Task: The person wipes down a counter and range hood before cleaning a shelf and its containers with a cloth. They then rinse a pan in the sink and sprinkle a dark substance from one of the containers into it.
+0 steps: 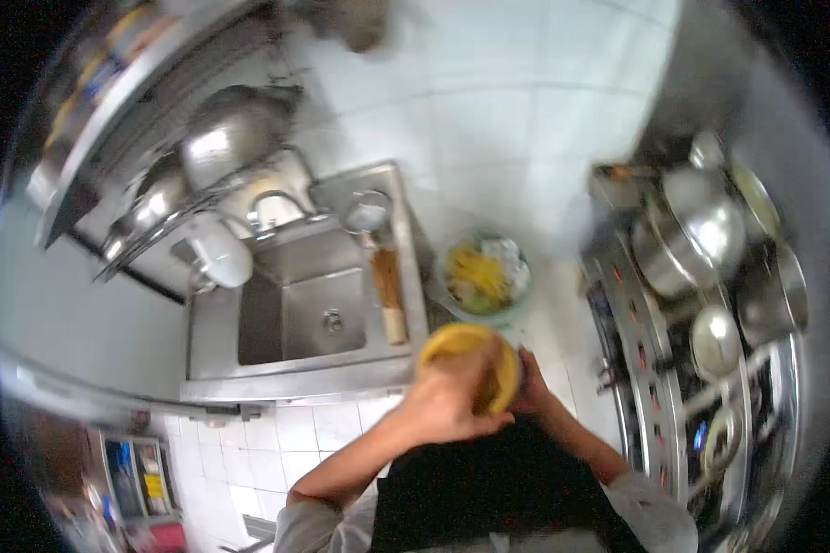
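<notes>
A round, hollow, bowl-like thing with a thick yellow rim (452, 337) is in front of my dark apron, tilted so that its brownish inside shows. My left hand (454, 394) lies across its opening, with the fingers reaching inside and the thumb near the lower rim. Motion blurs those fingers, so I cannot see whether they grip anything. At the right side of the bowl, my right hand (533, 385) holds it from outside, partly hidden behind it. Just beyond both hands stands a waste bin (516, 311) with yellow scraps (478, 273) and whitish, crumpled material in it.
A steel sink (323, 313) is to the left, with a wooden-handled brush (389, 300) and a small strainer (367, 212) on its right edge. Large pans (235, 134) sit on a rack above. On the right, a stove (650, 359) carries several metal pots (669, 253).
</notes>
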`<state>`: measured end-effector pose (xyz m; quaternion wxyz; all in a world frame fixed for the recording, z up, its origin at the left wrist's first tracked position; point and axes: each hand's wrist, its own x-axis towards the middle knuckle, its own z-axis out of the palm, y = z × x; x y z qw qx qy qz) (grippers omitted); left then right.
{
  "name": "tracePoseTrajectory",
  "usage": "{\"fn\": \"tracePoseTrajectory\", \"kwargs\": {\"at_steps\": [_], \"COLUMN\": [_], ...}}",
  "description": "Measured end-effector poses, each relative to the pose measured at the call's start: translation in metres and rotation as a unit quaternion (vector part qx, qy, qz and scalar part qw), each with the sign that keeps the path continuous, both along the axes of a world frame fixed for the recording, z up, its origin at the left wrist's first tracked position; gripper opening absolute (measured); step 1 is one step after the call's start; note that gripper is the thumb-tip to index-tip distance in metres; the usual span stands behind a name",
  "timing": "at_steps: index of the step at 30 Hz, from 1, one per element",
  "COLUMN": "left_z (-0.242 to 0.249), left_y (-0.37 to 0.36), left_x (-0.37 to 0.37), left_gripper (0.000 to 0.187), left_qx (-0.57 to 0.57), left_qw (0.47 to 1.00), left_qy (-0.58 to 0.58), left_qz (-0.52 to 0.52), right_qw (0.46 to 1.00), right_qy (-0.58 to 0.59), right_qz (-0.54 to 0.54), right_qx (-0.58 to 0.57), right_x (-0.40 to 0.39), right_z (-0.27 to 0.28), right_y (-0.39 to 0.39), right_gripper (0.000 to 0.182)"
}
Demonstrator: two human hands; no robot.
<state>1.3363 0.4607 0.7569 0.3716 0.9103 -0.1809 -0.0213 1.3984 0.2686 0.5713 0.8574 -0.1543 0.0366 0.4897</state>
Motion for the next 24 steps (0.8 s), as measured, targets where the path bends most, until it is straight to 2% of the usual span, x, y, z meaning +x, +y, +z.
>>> {"fn": "tracePoseTrajectory", "kwargs": {"at_steps": [1, 2, 3, 5, 6, 7, 8, 9, 10, 12, 13, 14, 16, 17, 20, 22, 24], "left_z": [-0.002, 0.001, 0.003, 0.01, 0.017, 0.027, 0.039, 0.05, 0.054, 0.051, 0.045, 0.036, 0.026, 0.026, 0.034, 0.045, 0.083], "left_y": [-0.001, 0.0, 0.002, 0.002, 0.004, 0.007, 0.009, 0.011, 0.012, 0.008, 0.006, 0.002, -0.003, -0.002, 0.029, 0.062, 0.111], "left_x": [-0.003, -0.005, -0.005, -0.003, -0.001, 0.0, 0.001, 0.002, 0.002, -0.005, -0.007, -0.007, -0.004, -0.006, -0.004, -0.003, -0.003], "left_gripper": [0.104, 0.104, 0.104, 0.101, 0.101, 0.098, 0.095, 0.088, 0.088, 0.085, 0.088, 0.088, 0.094, 0.087, 0.083, 0.081, 0.081], "left_qx": [-0.008, -0.014, -0.007, 0.02, 0.023, 0.044, 0.069, 0.072, 0.081, 0.081, 0.083, 0.092, -0.167, -0.172, -0.179, -0.186, -0.221], "left_qw": [0.999, 0.997, 0.997, 0.993, 0.994, 0.989, 0.979, 0.976, 0.975, 0.947, 0.933, 0.932, 0.93, 0.922, 0.907, 0.897, 0.867], "left_qy": [-0.032, -0.064, -0.081, -0.037, -0.048, -0.116, -0.182, -0.201, -0.205, -0.292, -0.313, -0.316, -0.276, -0.296, -0.347, -0.376, -0.436], "left_qz": [-0.021, -0.045, -0.015, -0.111, -0.092, -0.076, -0.065, -0.04, -0.036, 0.109, 0.155, 0.149, 0.178, 0.182, 0.157, 0.142, 0.097], "right_qw": [0.995, 0.991, 0.985, 0.989, 0.989, 0.989, 0.988, 0.992, 0.981, 0.948, 0.901, 0.934, 0.978, 0.977, 0.98, 0.984, 0.977], "right_qy": [-0.072, -0.097, -0.121, -0.107, -0.124, -0.138, -0.147, -0.125, -0.189, -0.31, -0.419, -0.349, -0.193, -0.207, -0.19, -0.14, -0.142], "right_qz": [0.001, 0.002, 0.003, 0.027, 0.0, -0.029, -0.018, -0.01, -0.025, -0.066, -0.081, -0.066, -0.04, -0.027, 0.013, 0.076, 0.099], "right_qx": [-0.071, -0.095, -0.12, -0.102, -0.076, -0.049, -0.041, 0.017, 0.013, 0.0, -0.085, -0.033, 0.065, 0.05, 0.053, 0.083, 0.126], "right_x": [-0.004, -0.007, -0.011, -0.009, -0.008, -0.003, 0.004, 0.011, 0.014, 0.021, 0.023, 0.029, 0.04, 0.044, 0.052, 0.053, 0.052], "right_z": [0.015, 0.026, 0.038, 0.052, 0.061, 0.069, 0.075, 0.08, 0.088, 0.104, 0.116, 0.113, 0.11, 0.115, 0.119, 0.127, 0.148], "right_y": [0.002, 0.004, 0.007, 0.007, 0.007, 0.009, 0.013, 0.017, 0.02, 0.026, 0.026, 0.026, 0.029, 0.029, 0.036, 0.051, 0.082], "right_gripper": [0.07, 0.071, 0.072, 0.072, 0.072, 0.072, 0.072, 0.074, 0.077, 0.082, 0.084, 0.085, 0.086, 0.086, 0.09, 0.094, 0.094]}}
